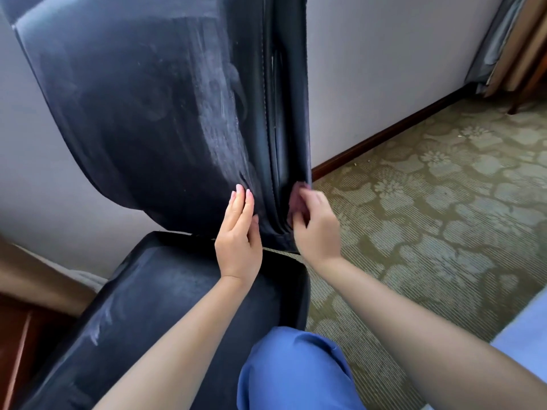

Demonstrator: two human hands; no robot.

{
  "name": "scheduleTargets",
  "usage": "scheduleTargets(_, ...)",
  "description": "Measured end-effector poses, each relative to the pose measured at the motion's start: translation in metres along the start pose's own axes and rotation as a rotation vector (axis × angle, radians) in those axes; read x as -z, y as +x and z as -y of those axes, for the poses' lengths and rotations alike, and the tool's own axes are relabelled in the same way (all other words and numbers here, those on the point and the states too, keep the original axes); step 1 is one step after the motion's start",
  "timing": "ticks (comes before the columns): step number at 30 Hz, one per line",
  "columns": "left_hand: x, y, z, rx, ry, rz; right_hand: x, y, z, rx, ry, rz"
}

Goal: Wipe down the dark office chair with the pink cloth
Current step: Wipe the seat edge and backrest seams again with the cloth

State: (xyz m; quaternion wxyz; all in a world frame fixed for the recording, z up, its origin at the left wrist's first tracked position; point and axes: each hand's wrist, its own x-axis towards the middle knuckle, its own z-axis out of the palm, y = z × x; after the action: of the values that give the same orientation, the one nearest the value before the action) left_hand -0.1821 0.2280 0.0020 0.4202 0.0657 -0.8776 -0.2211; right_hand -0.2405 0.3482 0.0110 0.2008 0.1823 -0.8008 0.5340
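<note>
Both hands work the chair [154, 113]: left hand [238, 232] flat-fingered, right hand [315, 223] pinching pink cloth [297, 199]

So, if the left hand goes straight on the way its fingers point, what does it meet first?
The left hand already lies flat on the chair backrest, fingers pointing up, so it would probably only slide up the dusty surface.

Soft, even daylight fills the room, falling from the right of the dark leather office chair [154, 113], whose backrest shows pale sheen and streaky glare along its right seam. Shadows are faint. The wide lens bows the white wall [384, 69] and skirting at the edges. The right hand [310, 220] is slightly motion-blurred; corners look soft.
</note>
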Motion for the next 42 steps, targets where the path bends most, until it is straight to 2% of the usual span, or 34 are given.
scheduleTargets(2,0.003,0.000,0.000,0.003,0.008,0.009,0.011,0.015,0.034,0.125,0.113,-0.123)
scheduleTargets(4,0.006,0.001,-0.001,0.013,0.001,0.037,0.009,0.019,0.048,0.189,0.157,-0.157)
scheduleTargets(6,0.011,0.001,0.001,0.010,0.001,0.104,-0.001,0.002,0.031,0.121,0.099,-0.126)
scheduleTargets(10,0.022,0.001,0.003,0.000,0.006,0.218,-0.013,-0.050,-0.014,-0.138,-0.005,0.095)
scheduleTargets(13,0.024,0.001,-0.001,0.025,-0.026,0.222,-0.007,-0.035,0.008,-0.111,0.057,0.019)
scheduleTargets(16,0.022,0.002,-0.004,0.092,-0.081,0.155,-0.006,-0.013,0.035,-0.058,0.101,-0.106)
scheduleTargets(18,0.022,0.001,-0.006,0.097,-0.103,0.121,-0.011,-0.015,0.033,-0.035,0.067,-0.118)
scheduleTargets(22,0.017,-0.002,-0.001,0.097,-0.104,0.124,-0.023,-0.039,-0.009,-0.044,-0.044,0.020)
scheduleTargets(25,0.020,-0.007,0.002,0.092,-0.088,0.137,-0.024,-0.045,-0.033,-0.195,-0.128,0.175)
scheduleTargets(26,0.022,-0.009,0.002,0.083,-0.091,0.145,-0.023,-0.046,-0.035,-0.217,-0.116,0.178)
scheduleTargets(30,0.023,-0.018,0.009,0.088,-0.104,0.144,-0.017,-0.041,-0.011,-0.112,0.028,0.000)
scheduleTargets(34,0.015,-0.025,0.005,0.252,-0.233,0.182,-0.028,-0.035,0.007,-0.090,0.147,-0.163)
scheduleTargets(39,0.009,-0.030,0.006,0.287,-0.281,0.198,-0.047,-0.043,-0.028,-0.103,0.053,-0.094)
scheduleTargets(42,0.008,-0.031,0.009,0.373,-0.328,0.231,-0.054,-0.044,-0.050,-0.101,-0.024,-0.047)
